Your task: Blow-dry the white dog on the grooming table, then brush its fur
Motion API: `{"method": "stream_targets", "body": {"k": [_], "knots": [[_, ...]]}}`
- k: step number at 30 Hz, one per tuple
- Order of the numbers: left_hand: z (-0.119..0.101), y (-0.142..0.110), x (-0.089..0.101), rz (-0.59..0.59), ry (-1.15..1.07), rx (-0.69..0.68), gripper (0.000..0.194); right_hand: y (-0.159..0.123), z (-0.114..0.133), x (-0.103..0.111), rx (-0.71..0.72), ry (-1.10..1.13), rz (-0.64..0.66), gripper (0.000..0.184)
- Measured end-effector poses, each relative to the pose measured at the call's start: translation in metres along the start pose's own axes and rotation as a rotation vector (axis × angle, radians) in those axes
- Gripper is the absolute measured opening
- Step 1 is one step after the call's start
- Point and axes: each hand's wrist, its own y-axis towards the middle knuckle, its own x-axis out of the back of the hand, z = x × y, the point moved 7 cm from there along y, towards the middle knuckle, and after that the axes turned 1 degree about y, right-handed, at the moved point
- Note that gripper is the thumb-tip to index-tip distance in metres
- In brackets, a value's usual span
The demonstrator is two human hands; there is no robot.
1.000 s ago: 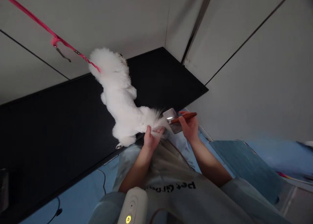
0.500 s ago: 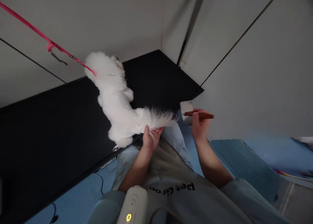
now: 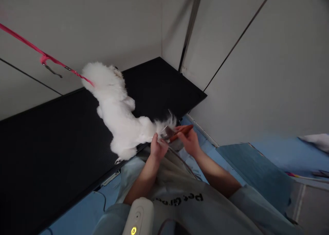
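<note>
A small fluffy white dog [image 3: 117, 108] stands on a black grooming table [image 3: 51, 132], its head towards the wall and its rear towards me. My left hand [image 3: 157, 147] is closed around the base of the dog's tail [image 3: 166, 124]. My right hand [image 3: 189, 139] grips the reddish-brown wooden handle of a slicker brush [image 3: 173, 134]. The brush's metal head rests in the tail fur right beside my left hand. A pink leash [image 3: 43, 55] runs from the dog's neck up to the left.
Grey wall panels close in the table's far side and right end. Blue floor and a darker blue mat [image 3: 254, 170] lie to the right below me. A white device with a lit yellow dot [image 3: 137, 218] hangs at my chest over a grey apron.
My right hand swung the brush out to the right, away from the tail, then brought it back onto the fur by my left hand. The left hand kept its hold.
</note>
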Motion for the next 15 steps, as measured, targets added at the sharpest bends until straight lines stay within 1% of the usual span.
{"method": "stream_targets", "body": {"k": [1,3,4,5,6,7,9,10,11,12,13,14,15], "knots": [[0.0,0.0,0.001,-0.003,0.002,-0.001,0.037,0.001,-0.001,0.006,-0.005,0.001,-0.062,0.025],[0.0,0.0,0.004,-0.01,0.001,-0.019,0.034,0.0,0.004,0.027,0.075,-0.02,-0.312,0.025],[0.0,0.0,0.005,-0.007,0.001,-0.028,0.033,-0.003,0.008,0.035,0.131,-0.033,-0.404,0.024],[0.001,0.001,0.005,-0.001,0.003,-0.03,0.033,-0.005,0.011,0.037,0.172,-0.036,-0.428,0.023],[0.002,0.001,0.005,0.009,0.006,-0.03,0.032,-0.006,0.011,0.033,0.179,-0.028,-0.372,0.022],[0.003,0.001,0.005,0.021,0.011,-0.027,0.031,-0.006,0.007,0.025,0.147,-0.014,-0.26,0.022],[0.005,0.001,0.008,0.026,0.041,-0.021,0.03,-0.004,-0.007,0.009,0.012,0.014,-0.026,0.024],[0.005,0.001,0.013,0.012,0.076,-0.025,0.029,-0.002,-0.014,0.01,-0.044,0.011,-0.017,0.026],[0.004,0.0,0.019,-0.01,0.137,-0.033,0.027,0.001,-0.02,0.017,-0.069,-0.004,-0.092,0.028],[0.003,-0.002,0.027,-0.037,0.213,-0.045,0.024,0.003,-0.024,0.028,-0.062,-0.023,-0.225,0.029],[0.001,-0.004,0.037,-0.069,0.289,-0.052,0.019,0.003,-0.026,0.036,-0.027,-0.037,-0.356,0.03],[-0.002,-0.007,0.047,-0.093,0.36,-0.059,0.014,0.002,-0.029,0.036,0.0,-0.041,-0.425,0.029],[-0.005,-0.01,0.056,-0.107,0.424,-0.064,0.011,0.003,-0.033,0.027,0.012,-0.038,-0.411,0.029]]}}
